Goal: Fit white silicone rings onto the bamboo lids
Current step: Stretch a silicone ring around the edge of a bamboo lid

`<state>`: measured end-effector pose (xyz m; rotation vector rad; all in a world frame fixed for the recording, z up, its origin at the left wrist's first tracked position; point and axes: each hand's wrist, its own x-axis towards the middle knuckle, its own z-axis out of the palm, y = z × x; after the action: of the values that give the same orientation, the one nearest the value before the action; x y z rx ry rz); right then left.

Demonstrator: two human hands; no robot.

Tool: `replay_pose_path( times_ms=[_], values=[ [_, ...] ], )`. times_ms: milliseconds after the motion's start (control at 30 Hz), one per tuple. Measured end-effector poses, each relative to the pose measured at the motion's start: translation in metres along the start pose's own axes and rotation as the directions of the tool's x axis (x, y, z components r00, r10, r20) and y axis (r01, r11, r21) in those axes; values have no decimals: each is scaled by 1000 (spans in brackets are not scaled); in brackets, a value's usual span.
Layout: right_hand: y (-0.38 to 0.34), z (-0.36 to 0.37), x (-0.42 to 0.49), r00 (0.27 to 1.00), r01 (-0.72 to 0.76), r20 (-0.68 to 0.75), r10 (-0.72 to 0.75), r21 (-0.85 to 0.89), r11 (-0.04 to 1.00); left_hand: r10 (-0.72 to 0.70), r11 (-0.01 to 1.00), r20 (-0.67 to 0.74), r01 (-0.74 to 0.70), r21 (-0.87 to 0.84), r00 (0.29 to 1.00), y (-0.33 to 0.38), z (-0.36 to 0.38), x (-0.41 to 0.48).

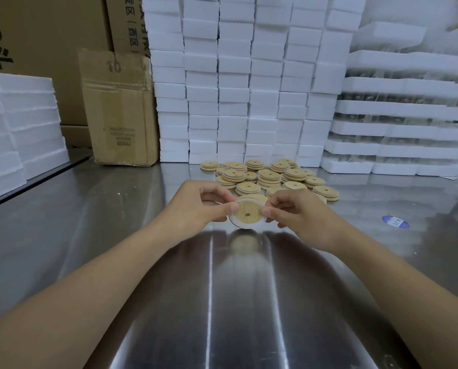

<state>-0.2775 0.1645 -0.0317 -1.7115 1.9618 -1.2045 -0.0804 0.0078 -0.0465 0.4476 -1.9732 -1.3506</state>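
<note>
Lid (247,213): round bamboo disc with a small centre hole, held just above the table (89,222), face tilted toward the camera. Its reflection shows in the steel below.

Ring (233,222): white, lying around the lid's rim. It is widest along the lower left and a thin band across the top. Cannot tell whether it is fully seated.

Left hand (198,206): thumb pressed on the lid's left edge over the ring, fingers curled behind, pinching lid and ring together.

Right hand (299,211): thumb on the right edge, fingers curled round the back, same pinch. Both forearms are bare and reach in from the bottom corners.

Pile (269,175): many more lids, just behind the hands, loose and in short stacks on the table. Several show a white band at the edge.

Behind the pile: a wall of white foam blocks (235,75) in tall columns. Right of it are foam trays (409,129) stacked in layers. Left is a worn carton (121,110) marked "10", standing on the table, with bigger cartons behind it. Far left is another foam stack (17,123).

Blue sticker (395,221) lies flat on the table, well right of the hands.
</note>
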Motion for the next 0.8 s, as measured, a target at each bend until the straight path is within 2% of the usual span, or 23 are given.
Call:
replay_pose_path(
  times_ms=[267, 500, 700, 800],
  values=[
    [5, 1, 2, 999, -39, 34, 38, 15, 999, 22, 999, 27, -23, 50, 999, 0, -2, 3],
    [5, 11, 3, 999, -30, -32, 30, -3, 1000, 29, 989, 69, -38, 142, 997, 1, -5, 2],
    [2, 16, 1, 1000, -20, -4, 19, -154, 988, -54, 989, -4, 54, 141, 999, -1, -4, 2],
    [1, 18, -1, 999, -48, -26, 47, -40, 998, -73, 992, -6, 73, 105, 997, 1, -5, 0]
  ],
)
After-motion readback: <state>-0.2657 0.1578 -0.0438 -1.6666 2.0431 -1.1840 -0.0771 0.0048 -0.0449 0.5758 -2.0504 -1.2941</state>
